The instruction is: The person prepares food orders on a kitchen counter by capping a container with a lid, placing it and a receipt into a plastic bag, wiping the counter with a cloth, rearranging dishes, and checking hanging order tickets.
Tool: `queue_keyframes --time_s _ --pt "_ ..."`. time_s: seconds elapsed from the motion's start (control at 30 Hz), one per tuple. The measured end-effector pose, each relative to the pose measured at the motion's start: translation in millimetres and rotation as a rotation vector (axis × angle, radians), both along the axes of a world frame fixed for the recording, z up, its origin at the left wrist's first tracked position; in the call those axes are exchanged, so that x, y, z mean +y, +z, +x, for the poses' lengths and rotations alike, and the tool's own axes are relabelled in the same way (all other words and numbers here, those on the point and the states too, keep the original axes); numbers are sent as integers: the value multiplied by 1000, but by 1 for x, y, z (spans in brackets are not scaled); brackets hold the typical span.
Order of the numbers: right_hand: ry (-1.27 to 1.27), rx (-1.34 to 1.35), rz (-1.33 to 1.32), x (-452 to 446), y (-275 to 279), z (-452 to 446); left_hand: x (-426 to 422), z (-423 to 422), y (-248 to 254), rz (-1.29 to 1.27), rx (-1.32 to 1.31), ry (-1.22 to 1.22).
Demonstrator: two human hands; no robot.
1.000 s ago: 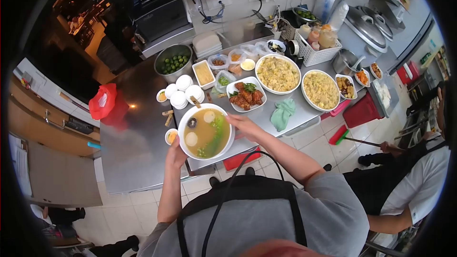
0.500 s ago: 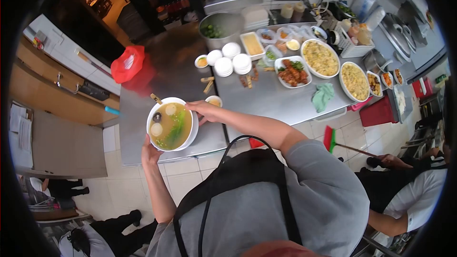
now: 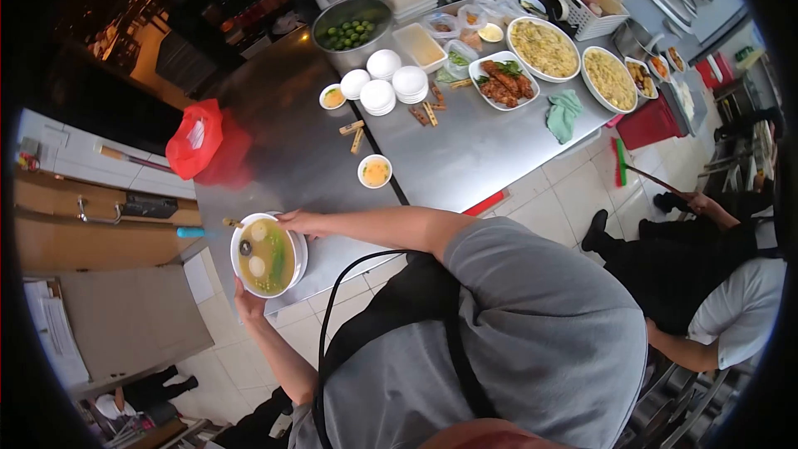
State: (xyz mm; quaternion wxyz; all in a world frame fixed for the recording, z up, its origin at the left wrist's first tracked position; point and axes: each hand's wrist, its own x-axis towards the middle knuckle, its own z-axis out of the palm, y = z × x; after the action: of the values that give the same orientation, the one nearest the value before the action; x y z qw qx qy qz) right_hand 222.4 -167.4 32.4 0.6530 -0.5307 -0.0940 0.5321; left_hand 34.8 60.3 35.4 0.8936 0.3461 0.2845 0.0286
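Observation:
A white bowl of soup [image 3: 270, 262] is between my two hands at the front left corner of the steel table. Pale round pieces, a dark mushroom-like piece and green leaves float in its broth. My left hand [image 3: 248, 301] grips the near left side of the bowl. At the far right side, my right hand [image 3: 301, 223] holds the rim, its fingers partly hidden. A white plate [image 3: 302, 259] shows under the bowl's right side. On the rim sits a wooden clothespin [image 3: 233, 223]. A small cup with orange contents [image 3: 375, 171] stands right of my right hand.
Stacked white cups [image 3: 378, 96], loose clothespins [image 3: 357, 138], a pot of green fruit [image 3: 353, 32] and a red bag [image 3: 195, 137] are on the steel table [image 3: 291, 129]. Fried meat [image 3: 504, 83] and large yellow dishes [image 3: 544, 48] stand farther right. A co-worker [image 3: 690, 283] holds a broom [image 3: 622, 163].
My hands and the soup bowl have moved left and toward the table's front left corner. The view has turned. The small orange cup, partly covered before by my right arm, now shows fully.

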Motion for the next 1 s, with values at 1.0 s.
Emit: queue_keyframes --time_s 1.0 --pt "-1452 162 242 -620 38 168 -110 30 -80 43 138 817"
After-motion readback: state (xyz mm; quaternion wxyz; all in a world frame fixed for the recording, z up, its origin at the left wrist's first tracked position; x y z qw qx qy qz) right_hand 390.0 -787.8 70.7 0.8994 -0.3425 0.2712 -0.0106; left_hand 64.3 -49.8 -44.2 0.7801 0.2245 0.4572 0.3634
